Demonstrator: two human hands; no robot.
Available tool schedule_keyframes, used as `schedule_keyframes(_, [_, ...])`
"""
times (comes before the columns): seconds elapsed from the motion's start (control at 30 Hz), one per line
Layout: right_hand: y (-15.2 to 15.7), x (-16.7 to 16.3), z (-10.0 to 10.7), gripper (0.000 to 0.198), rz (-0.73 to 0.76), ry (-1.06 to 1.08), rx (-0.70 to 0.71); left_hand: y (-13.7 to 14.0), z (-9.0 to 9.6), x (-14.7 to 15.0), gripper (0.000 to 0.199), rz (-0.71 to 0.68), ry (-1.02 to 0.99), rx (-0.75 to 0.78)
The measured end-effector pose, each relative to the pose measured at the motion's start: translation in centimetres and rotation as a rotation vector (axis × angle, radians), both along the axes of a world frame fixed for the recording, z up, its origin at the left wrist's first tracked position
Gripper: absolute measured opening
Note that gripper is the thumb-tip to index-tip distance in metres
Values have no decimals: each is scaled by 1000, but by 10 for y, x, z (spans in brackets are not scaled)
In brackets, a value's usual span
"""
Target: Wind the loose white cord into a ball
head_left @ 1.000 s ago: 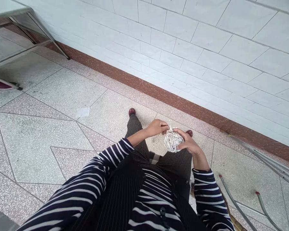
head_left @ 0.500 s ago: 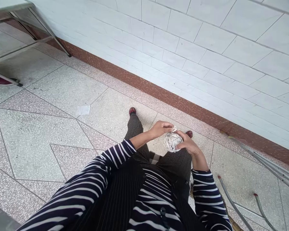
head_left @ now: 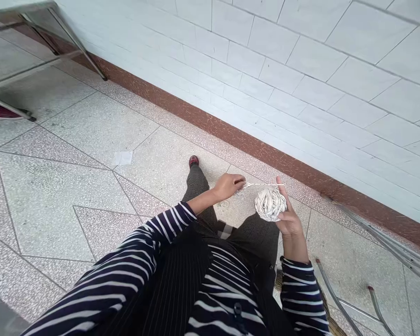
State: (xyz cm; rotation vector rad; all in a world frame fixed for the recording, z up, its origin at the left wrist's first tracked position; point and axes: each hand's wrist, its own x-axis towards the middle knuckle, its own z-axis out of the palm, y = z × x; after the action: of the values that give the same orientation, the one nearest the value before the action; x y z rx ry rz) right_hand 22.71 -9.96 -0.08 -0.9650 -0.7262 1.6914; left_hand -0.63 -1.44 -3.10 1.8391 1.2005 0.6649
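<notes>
Holding ball of white cord (head_left: 269, 205) in right hand (head_left: 291, 221), out in front of the body, above the floor (head_left: 175, 151), near the right trouser leg (head_left: 262, 233). Right grip closed around the ball's right side: thumb pressed on lower edge, other fingers mostly hidden behind. Index finger (head_left: 280, 183) straight, pointing away from body.

Left hand (head_left: 244, 182) pinched narrow on white strand (head_left: 262, 184); fingertips bunched, exact finger placement too small to tell. Strand running nearly straight across to right index finger, passing just above the ball in view. Can't tell if looped around that finger or only laid across. Left hand well apart from the ball.

Striped sleeves (head_left: 168, 226) on both arms, dark trousers, red shoe (head_left: 193, 160) at end of left leg.

On floor, off to the left: white sheet (head_left: 123, 157), lying flat. Upper left: metal frame (head_left: 72, 35) on legs, dark red shoe (head_left: 3, 111) by it. Ahead: white tiled wall (head_left: 266, 70) over brown baseboard (head_left: 210, 122). Lower right: bent metal tubes (head_left: 336, 298) with red tips.
</notes>
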Motion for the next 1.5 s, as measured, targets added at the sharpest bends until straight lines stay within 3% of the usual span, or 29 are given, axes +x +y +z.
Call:
schedule_keyframes(0.17, [-7, 6, 2, 101, -104, 91, 33, 15, -9, -8, 24, 110, -150, -102])
schedule_keyframes(0.37, [-9, 19, -13, 74, -233, 62, -41, 22, -9, -16, 25, 144, -126, -45])
schedule_keyframes(0.5, [-4, 22, -16, 61, -394, 76, -10, 28, -3, -18, 23, 166, -62, 11])
schedule_keyframes(0.67, [14, 23, 1, 63, -466, 71, 29, 32, 0, -20, 24, 168, 166, 189])
schedule_keyframes(0.8, [32, 24, 20, 64, -510, 79, 66, 29, 3, -22, 28, 135, 96, 134])
schedule_keyframes(0.97, [36, 35, 33, 66, -579, 133, 154, 35, 1, -35, 27, 243, 49, 51])
schedule_keyframes(1.1, [30, 53, 37, 60, -671, 120, 144, 47, -14, -46, 25, 319, -76, -55])
schedule_keyframes(1.27, [19, 79, 51, 66, -691, 174, 283, 65, -45, -59, 22, 457, -171, -184])
schedule_keyframes(1.43, [9, 76, 68, 67, -692, 134, 296, 75, -70, -57, 27, 453, -56, -156])
schedule_keyframes(1.5, [6, 66, 70, 66, -652, 77, 260, 72, -79, -49, 23, 378, 28, -151])
